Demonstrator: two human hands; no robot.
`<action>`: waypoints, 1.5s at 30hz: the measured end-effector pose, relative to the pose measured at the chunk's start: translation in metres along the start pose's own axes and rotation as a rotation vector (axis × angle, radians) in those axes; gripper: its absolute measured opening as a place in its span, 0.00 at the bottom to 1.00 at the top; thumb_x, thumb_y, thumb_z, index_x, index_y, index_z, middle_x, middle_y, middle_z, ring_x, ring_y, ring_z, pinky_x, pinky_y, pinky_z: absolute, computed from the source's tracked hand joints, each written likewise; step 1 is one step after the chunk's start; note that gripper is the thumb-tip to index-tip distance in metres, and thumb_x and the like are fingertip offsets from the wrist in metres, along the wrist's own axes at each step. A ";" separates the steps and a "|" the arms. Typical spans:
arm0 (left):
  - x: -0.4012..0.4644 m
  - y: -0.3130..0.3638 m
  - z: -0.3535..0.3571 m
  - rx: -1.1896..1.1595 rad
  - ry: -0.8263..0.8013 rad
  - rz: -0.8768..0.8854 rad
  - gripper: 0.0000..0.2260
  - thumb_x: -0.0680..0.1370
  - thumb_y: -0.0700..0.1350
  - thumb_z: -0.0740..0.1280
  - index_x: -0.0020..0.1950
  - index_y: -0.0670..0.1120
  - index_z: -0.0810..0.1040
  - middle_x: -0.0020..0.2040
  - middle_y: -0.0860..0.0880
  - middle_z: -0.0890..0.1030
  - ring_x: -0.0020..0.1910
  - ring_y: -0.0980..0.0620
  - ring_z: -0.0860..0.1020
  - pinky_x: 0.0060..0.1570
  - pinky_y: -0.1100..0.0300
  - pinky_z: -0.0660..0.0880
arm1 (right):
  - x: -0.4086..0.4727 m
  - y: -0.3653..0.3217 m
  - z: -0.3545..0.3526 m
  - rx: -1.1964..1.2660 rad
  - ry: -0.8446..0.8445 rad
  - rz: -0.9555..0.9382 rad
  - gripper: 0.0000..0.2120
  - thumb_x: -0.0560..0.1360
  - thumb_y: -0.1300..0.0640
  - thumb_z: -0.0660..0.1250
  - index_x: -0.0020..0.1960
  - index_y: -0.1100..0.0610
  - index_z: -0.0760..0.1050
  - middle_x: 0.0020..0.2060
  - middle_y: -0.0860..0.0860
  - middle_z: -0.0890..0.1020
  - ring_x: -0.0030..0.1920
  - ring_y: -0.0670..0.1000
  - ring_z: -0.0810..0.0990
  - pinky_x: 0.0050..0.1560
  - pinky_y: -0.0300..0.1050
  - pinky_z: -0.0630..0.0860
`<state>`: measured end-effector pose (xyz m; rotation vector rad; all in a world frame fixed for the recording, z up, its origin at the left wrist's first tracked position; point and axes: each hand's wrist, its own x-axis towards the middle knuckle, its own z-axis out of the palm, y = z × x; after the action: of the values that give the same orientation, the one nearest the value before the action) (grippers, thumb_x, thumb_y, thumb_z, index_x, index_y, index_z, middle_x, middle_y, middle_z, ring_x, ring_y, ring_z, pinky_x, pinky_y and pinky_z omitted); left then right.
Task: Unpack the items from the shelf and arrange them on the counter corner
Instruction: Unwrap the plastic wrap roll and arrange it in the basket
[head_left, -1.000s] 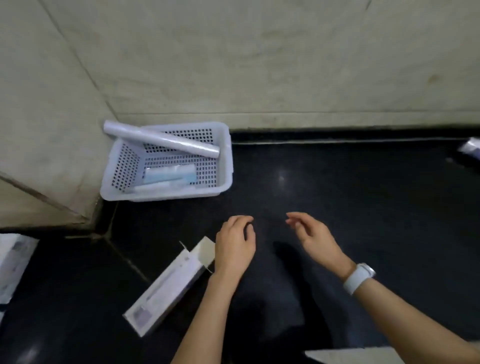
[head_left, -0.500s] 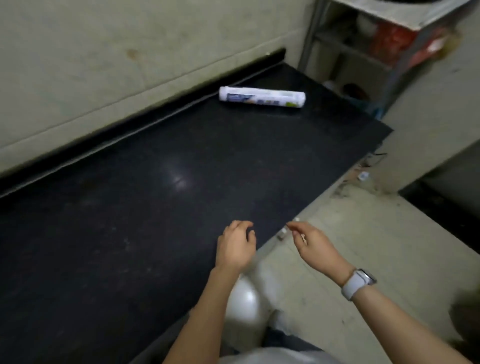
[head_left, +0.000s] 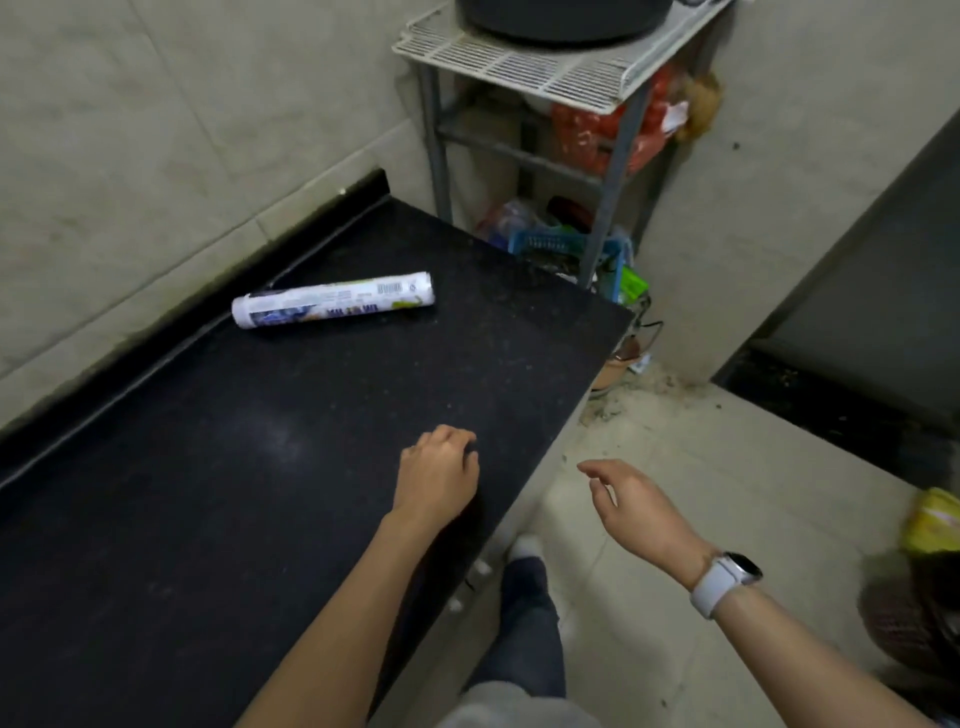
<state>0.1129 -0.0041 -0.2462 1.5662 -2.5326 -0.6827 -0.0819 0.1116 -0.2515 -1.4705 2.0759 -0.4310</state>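
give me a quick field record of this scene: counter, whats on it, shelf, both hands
counter: black stone counter, runs along a tiled wall
on counter: one printed roll, lying on its side near the wall
shelf: metal rack past the counter's far end, dark pot on top, red bags and a blue basket below
left hand: over the counter edge, fingers curled, holds nothing
right hand: over the floor, open, empty, watch on wrist

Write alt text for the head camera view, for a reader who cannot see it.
A person's empty left hand and right hand, a white wristwatch on the right, reach forward by the edge of a black stone counter. A white printed plastic-wrapped roll lies near the tiled wall. Beyond the counter's end stands a grey metal wire shelf rack with cluttered lower tiers.
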 end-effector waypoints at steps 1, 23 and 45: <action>0.024 -0.005 -0.006 0.008 0.020 -0.009 0.15 0.78 0.46 0.59 0.64 0.46 0.71 0.64 0.47 0.73 0.62 0.46 0.71 0.60 0.49 0.67 | 0.021 -0.001 -0.005 -0.005 -0.005 -0.014 0.16 0.77 0.59 0.56 0.63 0.56 0.71 0.61 0.55 0.77 0.61 0.54 0.74 0.61 0.41 0.66; 0.239 -0.102 -0.112 -0.139 0.322 -0.123 0.26 0.67 0.51 0.73 0.63 0.53 0.72 0.54 0.47 0.77 0.52 0.47 0.75 0.53 0.53 0.70 | 0.300 -0.105 -0.068 0.357 -0.260 -0.242 0.14 0.77 0.59 0.60 0.62 0.50 0.69 0.51 0.47 0.79 0.55 0.49 0.78 0.53 0.33 0.72; 0.025 0.059 -0.054 -1.393 1.337 -1.106 0.17 0.73 0.47 0.70 0.58 0.45 0.70 0.52 0.44 0.80 0.48 0.51 0.80 0.46 0.58 0.77 | 0.185 -0.148 -0.027 0.052 -1.126 -0.899 0.31 0.64 0.48 0.72 0.62 0.42 0.60 0.57 0.46 0.72 0.54 0.46 0.75 0.56 0.44 0.73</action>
<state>0.0681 -0.0208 -0.1772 1.5693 0.0242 -0.6969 -0.0315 -0.1149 -0.1950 -1.9046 0.4931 0.0697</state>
